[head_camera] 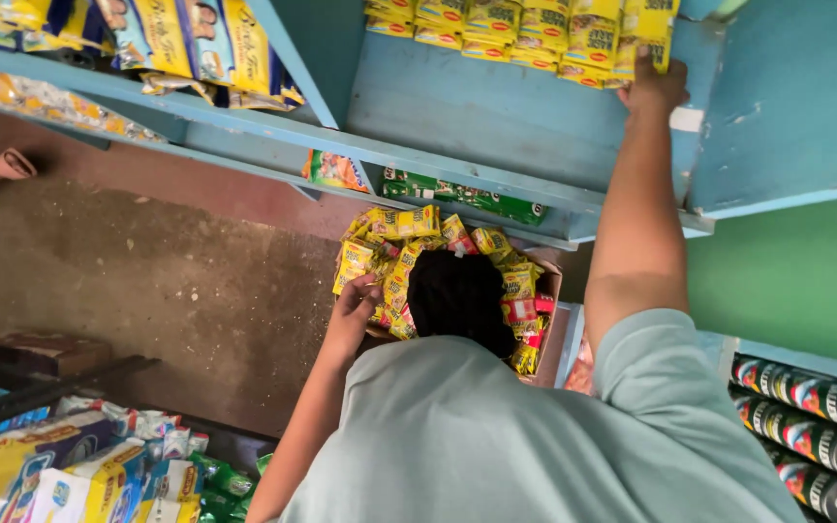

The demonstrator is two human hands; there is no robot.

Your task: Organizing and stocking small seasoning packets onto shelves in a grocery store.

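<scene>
Right hand (653,87) far up, fingers pinching a yellow packet (653,50) on the blue shelf (496,116); rows already stacked. Left hand (356,308), fingers curled, grasping packets in the still-heaped carton (546,329).

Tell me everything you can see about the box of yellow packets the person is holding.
The cardboard box looks brown and open-topped, heaped with small yellow packets and a few red ones. It sits low before the blue shelf, partly hidden behind a dark head. The left hand rests on its near-left edge among the packets; the right hand is up at the shelf, away from it.
</scene>
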